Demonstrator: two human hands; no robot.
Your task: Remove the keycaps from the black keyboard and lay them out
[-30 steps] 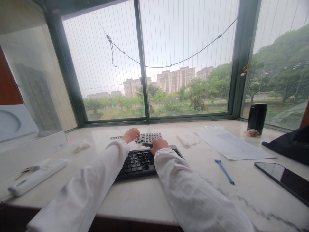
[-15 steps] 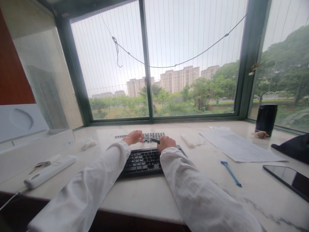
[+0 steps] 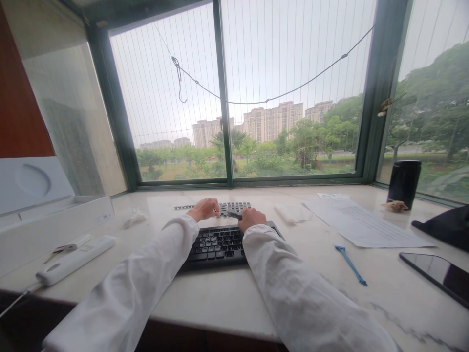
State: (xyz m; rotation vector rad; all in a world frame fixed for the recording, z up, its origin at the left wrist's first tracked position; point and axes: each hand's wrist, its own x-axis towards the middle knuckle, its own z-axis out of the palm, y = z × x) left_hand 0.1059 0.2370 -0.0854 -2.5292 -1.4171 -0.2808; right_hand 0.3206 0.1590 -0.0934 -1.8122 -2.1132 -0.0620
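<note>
A black keyboard (image 3: pixel 216 244) lies on the pale countertop between my sleeves. Behind it are rows of dark keycaps (image 3: pixel 240 205) laid out on the stone, partly hidden by my hands. My right hand (image 3: pixel 252 218) is closed around a dark, stick-shaped tool (image 3: pixel 234 214), above the keyboard's far edge; the tool points left. Just left of its tip, my left hand (image 3: pixel 204 209) has its fingers bent and drawn together in a pinch. Whatever is between those fingertips is too small to make out.
On the right lie a blue plastic tool (image 3: pixel 351 265), a phone (image 3: pixel 437 274), a printed sheet (image 3: pixel 361 222) and a black can (image 3: pixel 404 182). A crumpled tissue (image 3: pixel 135 217), a white power strip (image 3: pixel 76 260) and a white box (image 3: pixel 54 234) are at left. Windows (image 3: pixel 293 178) rise behind.
The tool in my right hand has tilted slightly at its left end, close to my left fingertips. Both hands stay in nearly the same place.
</note>
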